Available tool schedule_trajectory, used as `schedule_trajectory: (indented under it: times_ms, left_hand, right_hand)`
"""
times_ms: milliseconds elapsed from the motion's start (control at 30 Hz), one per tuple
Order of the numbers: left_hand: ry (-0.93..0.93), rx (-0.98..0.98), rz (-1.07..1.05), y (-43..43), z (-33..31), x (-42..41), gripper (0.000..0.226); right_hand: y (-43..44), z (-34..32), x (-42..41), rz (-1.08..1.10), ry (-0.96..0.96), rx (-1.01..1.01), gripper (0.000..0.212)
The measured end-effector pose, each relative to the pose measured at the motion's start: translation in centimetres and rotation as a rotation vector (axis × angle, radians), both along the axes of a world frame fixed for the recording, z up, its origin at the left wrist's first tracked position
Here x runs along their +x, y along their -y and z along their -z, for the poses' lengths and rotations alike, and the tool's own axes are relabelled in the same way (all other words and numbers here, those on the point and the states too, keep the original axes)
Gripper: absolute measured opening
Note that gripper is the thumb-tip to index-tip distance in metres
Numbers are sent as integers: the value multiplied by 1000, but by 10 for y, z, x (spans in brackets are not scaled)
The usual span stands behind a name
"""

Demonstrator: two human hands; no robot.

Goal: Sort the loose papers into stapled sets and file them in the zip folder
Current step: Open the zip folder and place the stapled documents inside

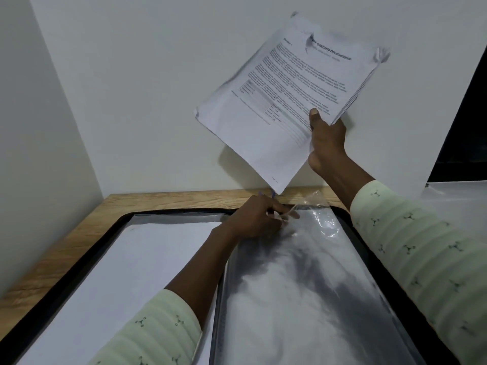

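Now, from the head camera: looking down on an open black zip folder [79, 266] with a dark rim, lying flat on a light wooden table [52, 246] set against a white wall [131, 101].

Holding up with the right hand [326, 138] a thick stack of white printed papers [284, 96], tilted, in front of the wall and above the far edge of the table. Gripping it at the lower right edge, with the thumb pressed on the front page and the other fingers hidden behind the sheets. Readable on the top page, in bold: "Internship Documentation"; smaller text too blurred to read. Crumpled at the two upper corners. Lowest corner hanging just above the left hand [258, 219], apart from the folder. Stapled or not, cannot tell.

Pinching with the left hand the top edge of a clear shiny plastic pocket [303, 272], fingers curled around this edge, with one corner of the pocket raised a little above the right half of the folder. Rest of the pocket lying flat there, reflecting the light.

On the left half of the folder, a plain white sheet [118, 272], flat, just beside the left forearm.

Covering both forearms, pale green sleeves [411, 246] with a small dark pattern.
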State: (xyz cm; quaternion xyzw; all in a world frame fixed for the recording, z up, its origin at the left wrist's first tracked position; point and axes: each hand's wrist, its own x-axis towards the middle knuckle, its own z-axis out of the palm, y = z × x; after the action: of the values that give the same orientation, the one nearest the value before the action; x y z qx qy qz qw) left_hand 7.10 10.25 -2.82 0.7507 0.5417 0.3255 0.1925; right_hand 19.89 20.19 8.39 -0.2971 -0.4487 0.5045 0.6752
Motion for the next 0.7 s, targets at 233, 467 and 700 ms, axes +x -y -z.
schedule_trajectory:
  times_ms: [233, 467, 700]
  left_hand:
    - [-36, 37, -23, -3, 6, 3, 34]
    - [0, 76, -32, -2, 12, -1, 30]
    - [90, 125, -60, -4, 7, 3, 16]
  right_hand:
    - [-10, 30, -7, -138, 9, -168, 24]
    - [-27, 57, 18, 118, 239, -41, 33]
    - [-36, 51, 40, 185, 120, 17, 28]
